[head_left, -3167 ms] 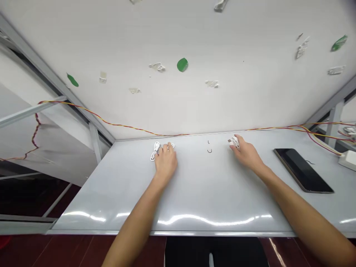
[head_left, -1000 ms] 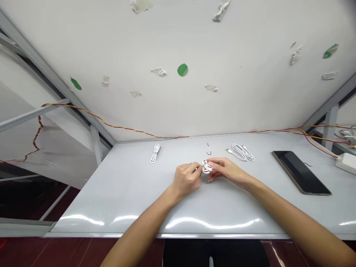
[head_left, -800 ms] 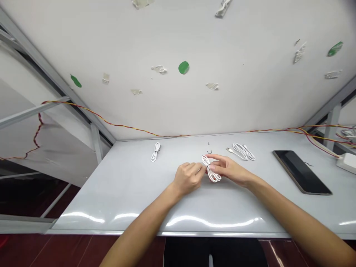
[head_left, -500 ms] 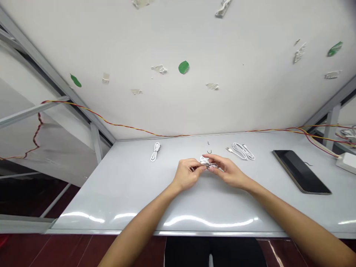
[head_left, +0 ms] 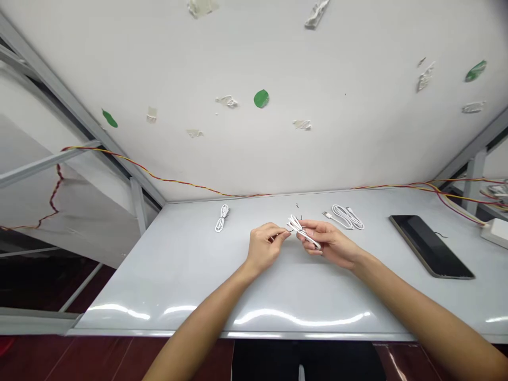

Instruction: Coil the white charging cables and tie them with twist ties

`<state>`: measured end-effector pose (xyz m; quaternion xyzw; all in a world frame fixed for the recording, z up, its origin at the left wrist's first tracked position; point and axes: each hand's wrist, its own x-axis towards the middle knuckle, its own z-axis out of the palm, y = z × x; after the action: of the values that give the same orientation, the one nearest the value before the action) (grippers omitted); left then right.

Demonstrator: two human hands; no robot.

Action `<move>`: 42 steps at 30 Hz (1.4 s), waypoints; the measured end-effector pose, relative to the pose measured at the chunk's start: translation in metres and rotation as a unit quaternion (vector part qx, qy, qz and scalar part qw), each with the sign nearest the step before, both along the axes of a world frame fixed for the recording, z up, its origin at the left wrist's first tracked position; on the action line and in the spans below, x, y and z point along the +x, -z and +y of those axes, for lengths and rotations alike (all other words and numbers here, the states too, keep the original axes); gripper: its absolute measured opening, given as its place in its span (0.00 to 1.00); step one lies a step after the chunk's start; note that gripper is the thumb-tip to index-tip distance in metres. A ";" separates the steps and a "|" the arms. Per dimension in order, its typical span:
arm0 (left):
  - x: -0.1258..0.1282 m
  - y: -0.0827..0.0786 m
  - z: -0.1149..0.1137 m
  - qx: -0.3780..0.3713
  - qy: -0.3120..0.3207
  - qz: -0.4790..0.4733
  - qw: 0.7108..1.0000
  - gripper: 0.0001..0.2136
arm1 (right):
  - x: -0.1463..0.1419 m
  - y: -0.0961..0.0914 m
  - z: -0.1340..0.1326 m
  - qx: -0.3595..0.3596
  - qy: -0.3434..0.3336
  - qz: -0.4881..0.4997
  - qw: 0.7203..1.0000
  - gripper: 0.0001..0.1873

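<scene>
A coiled white cable (head_left: 304,234) is held above the middle of the grey table (head_left: 278,286). My right hand (head_left: 331,243) grips its bundled loops, fingers wrapped round them. My left hand (head_left: 266,246) pinches at the bundle's left end, where a thin dark tie seems to sit; the tie itself is too small to be sure of. A second bundled white cable (head_left: 221,217) lies at the back left. A looser white cable (head_left: 346,217) with a plug lies at the back right.
A dark tablet (head_left: 431,244) lies flat at the right. Two small black ties (head_left: 298,209) sit near the back edge. Red and yellow wires (head_left: 178,182) run along the wall. A white box (head_left: 496,232) sits at the far right.
Both hands left the far cables and met at the table's middle with one coiled cable. In the last second the bundle has been turned between the fingers and now points up-left.
</scene>
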<state>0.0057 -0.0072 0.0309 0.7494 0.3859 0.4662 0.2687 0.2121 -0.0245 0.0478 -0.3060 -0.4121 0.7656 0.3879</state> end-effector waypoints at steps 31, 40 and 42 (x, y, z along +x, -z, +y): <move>-0.074 -0.002 0.051 -0.129 -0.342 0.466 0.806 0.25 | 0.056 0.028 0.034 0.292 0.205 -0.805 0.474 0.16; -0.028 -0.005 0.034 -0.231 0.003 -0.036 0.972 0.23 | 0.015 0.018 0.018 0.332 0.202 -0.448 0.805 0.20; -0.014 -0.002 0.023 -0.282 0.068 -0.131 0.948 0.24 | 0.004 0.018 0.012 0.274 0.122 -0.363 0.882 0.23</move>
<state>-0.0081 0.0162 0.0327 0.5995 0.4110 0.4133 0.5485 0.2157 -0.0128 0.0299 -0.4920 -0.6763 0.4043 0.3703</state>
